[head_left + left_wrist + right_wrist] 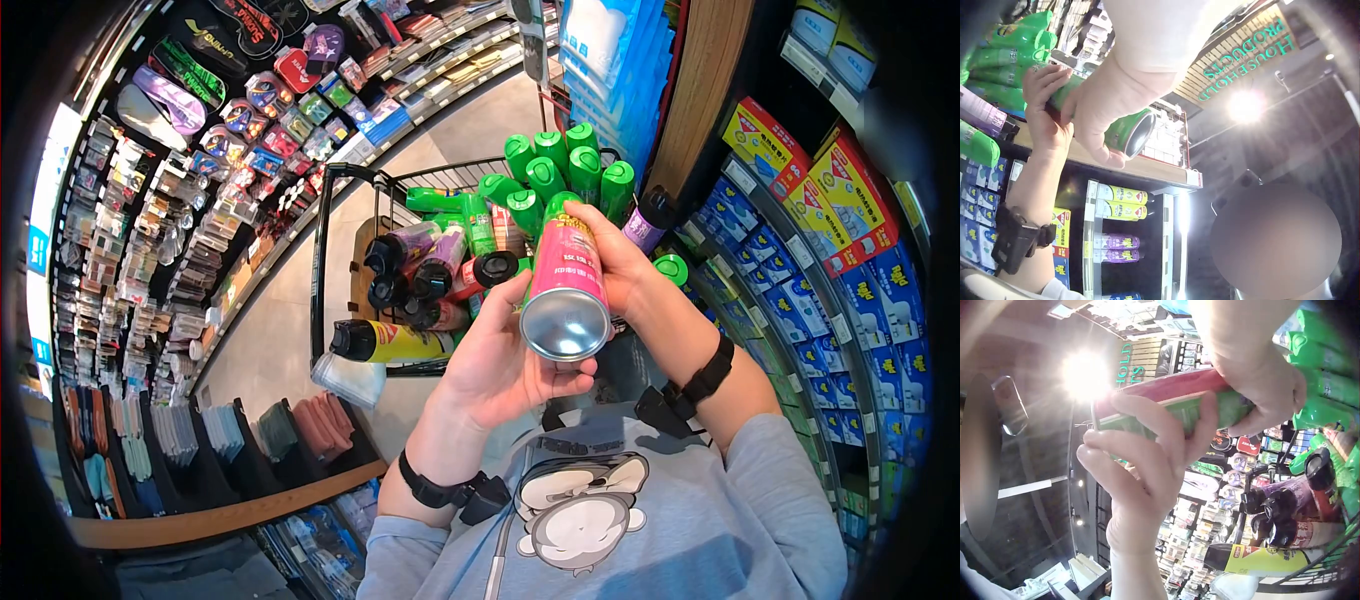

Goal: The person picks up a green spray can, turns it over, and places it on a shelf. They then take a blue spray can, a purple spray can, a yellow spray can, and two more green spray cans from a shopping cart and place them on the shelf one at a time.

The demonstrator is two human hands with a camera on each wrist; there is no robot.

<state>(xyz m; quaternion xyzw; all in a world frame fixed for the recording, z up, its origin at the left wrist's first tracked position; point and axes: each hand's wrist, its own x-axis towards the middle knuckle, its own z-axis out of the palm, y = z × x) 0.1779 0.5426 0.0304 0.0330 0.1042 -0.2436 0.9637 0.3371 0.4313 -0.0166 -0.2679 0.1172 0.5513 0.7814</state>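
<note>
While both hands, left hand point(500, 365) and right hand point(610, 262), grip one pink-and-green spray can point(566, 290), seven green-capped cans point(560, 170) fill the cart point(330, 260).

Left hand point(1100, 115) grips green spray can point(1124, 132) near its metal bottom, fingers point(1088, 147) curled round it. Right hand point(1047, 109) holds the can's far end, wrist strap point(1013, 240) below on the forearm. Green-capped cans point(1016, 47) bunched at upper left. Shelf point(1147, 169) behind; under it yellow cans point(1124, 203) and purple cans point(1116, 248) lying in rows. Blue boxes point(975, 219) at left. "Household Products" sign point(1244, 53) and bright ceiling lamp point(1245, 106) overhead.
</note>
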